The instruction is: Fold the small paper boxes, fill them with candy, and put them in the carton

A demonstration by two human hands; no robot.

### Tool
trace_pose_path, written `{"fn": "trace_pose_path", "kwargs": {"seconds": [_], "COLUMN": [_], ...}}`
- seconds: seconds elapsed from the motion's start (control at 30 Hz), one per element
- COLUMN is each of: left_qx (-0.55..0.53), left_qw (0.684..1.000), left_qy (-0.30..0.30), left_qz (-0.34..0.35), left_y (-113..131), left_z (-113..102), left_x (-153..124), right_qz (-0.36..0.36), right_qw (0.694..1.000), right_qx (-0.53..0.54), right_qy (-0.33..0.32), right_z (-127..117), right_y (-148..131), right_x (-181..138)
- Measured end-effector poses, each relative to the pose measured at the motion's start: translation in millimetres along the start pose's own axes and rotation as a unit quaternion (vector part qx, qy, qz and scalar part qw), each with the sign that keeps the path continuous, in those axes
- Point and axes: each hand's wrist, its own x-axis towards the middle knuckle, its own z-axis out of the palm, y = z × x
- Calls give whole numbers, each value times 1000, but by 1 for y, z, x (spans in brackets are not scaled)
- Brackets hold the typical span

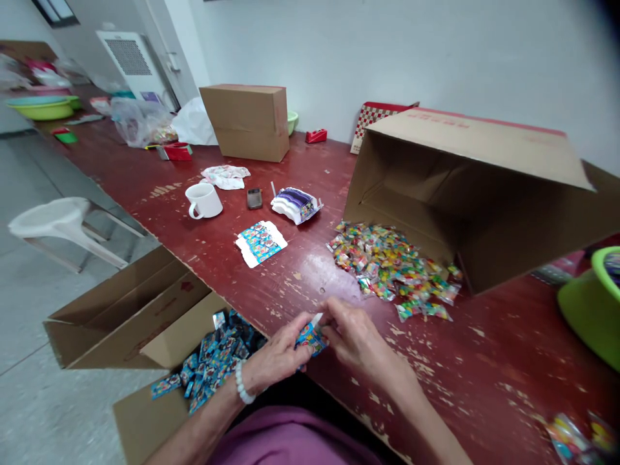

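Between my two hands is a small blue printed candy box [312,339] with a white flap standing up at its top end. My left hand [281,352], with a pale bead bracelet on the wrist, is closed around the box's side. At the flap end, the fingers of my right hand [351,332] are bent in against the box; their tips are partly hidden. Beyond them lies a heap of clear candy packets [387,258], spilling from a tipped carton [460,161]. A flattened blue box blank [261,243] rests on the red table [310,278].
Below the table edge at left, an open carton [169,323] holds many blue boxes [213,355]. A white mug [203,201], a small dark device [254,198] and a stack of blanks [296,205] stand farther back. A closed carton [247,123] is behind; a green basin [591,316] sits right.
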Motion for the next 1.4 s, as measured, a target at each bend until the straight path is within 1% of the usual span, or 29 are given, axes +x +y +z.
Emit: {"fn": "trace_pose_path", "kwargs": {"seconds": [0.1, 0.13, 0.17, 0.27, 0.3, 0.37, 0.43, 0.5, 0.6, 0.67, 0.7, 0.73, 0.8, 0.87, 0.93, 1.03, 1.13, 1.17, 1.2, 1.23, 1.3, 1.33, 1.4], "left_qx": [-117, -143, -157, -177, -187, -215, -254, -304, -384, -424, -438, -446, -440, -406, -369, -348, -340, -337, -336, -336, -343, -352, -374], "left_qw": [992, 989, 987, 984, 982, 976, 966, 951, 914, 890, 882, 877, 878, 891, 905, 918, 925, 926, 927, 927, 927, 924, 917], "left_qy": [-26, -21, -11, 10, 12, 19, 27, 51, 110, 134, 143, 154, 179, 203, 209, 190, 172, 170, 168, 165, 153, 143, 126], "left_qz": [-36, -43, -43, -34, -31, -28, -27, -28, -72, -102, -103, -93, -54, -5, 21, 8, -7, -9, -10, -12, -19, -28, -52], "left_y": [-1, -2, -2, -1, 0, -1, -3, -5, -7, -6, -4, -3, 0, 1, 2, 2, 1, 1, 2, 2, 3, 3, 3], "left_z": [2, 3, 4, 7, 7, 9, 11, 12, 14, 14, 15, 17, 20, 24, 28, 30, 29, 28, 28, 27, 26, 25, 24], "left_x": [-1, -1, 0, 2, 2, 3, 5, 8, 13, 17, 19, 20, 20, 19, 18, 17, 16, 16, 15, 15, 14, 14, 14], "right_qz": [6, 6, 4, 6, 9, 13, 7, -6, -17, -11, -6, -3, -2, 9, 41, 96, 125, 128, 130, 131, 129, 119, 71], "right_qw": [995, 993, 992, 991, 989, 987, 988, 987, 976, 966, 964, 963, 965, 964, 957, 927, 886, 878, 877, 882, 908, 926, 957], "right_qx": [98, 119, 123, 65, 42, 4, -25, -37, -11, 10, 21, 32, 62, 112, 184, 302, 394, 413, 422, 420, 373, 332, 236], "right_qy": [-34, -26, -2, 114, 142, 163, 154, 157, 217, 256, 265, 266, 254, 241, 221, 202, 211, 206, 190, 169, 137, 138, 155], "right_z": [2, 2, 3, 8, 11, 16, 21, 24, 27, 31, 33, 35, 39, 42, 42, 42, 41, 41, 40, 39, 36, 34, 30], "right_y": [-2, -1, 0, 4, 4, 2, -2, -7, -8, -7, -6, -5, -3, -1, 2, 7, 9, 9, 9, 9, 10, 10, 10], "right_x": [1, 1, 1, 0, -1, -5, -9, -11, -14, -14, -15, -15, -15, -16, -14, -10, -6, -5, -5, -5, -6, -7, -9]}}
